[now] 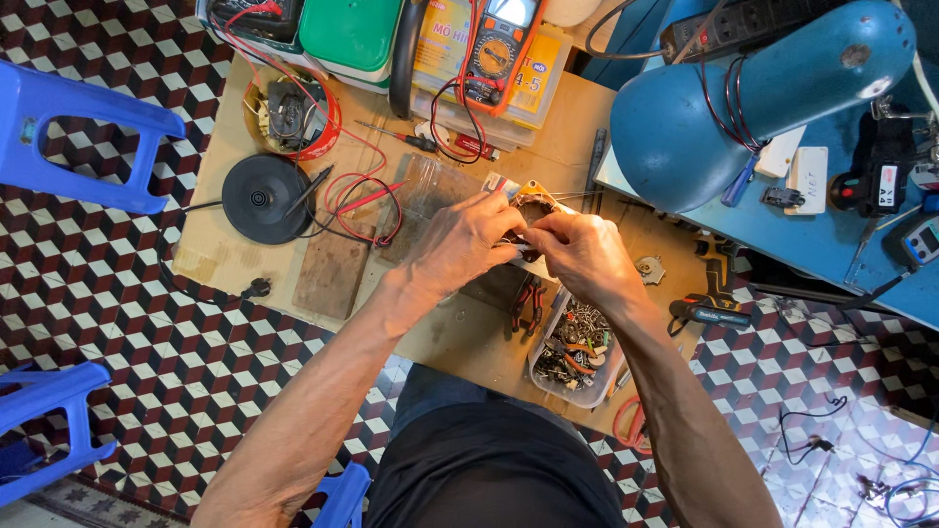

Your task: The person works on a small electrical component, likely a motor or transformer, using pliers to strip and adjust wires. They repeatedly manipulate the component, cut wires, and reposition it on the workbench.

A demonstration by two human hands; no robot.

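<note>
A black round base lies at the left of the cardboard sheet. The left hand curls closed on a small brown part — held above the sheet's middle — and the right hand pinches its near edge, fingers tight together. A clear tray of small parts lies just below.

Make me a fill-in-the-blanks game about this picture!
1. Both hands, left hand and right hand, hold one small ____ between them.
2. The stool is ____ in colour.
3. The round disc is ____.
4. The tub of bits lies below the ____ hand.

Missing words: part; blue; black; right
</note>
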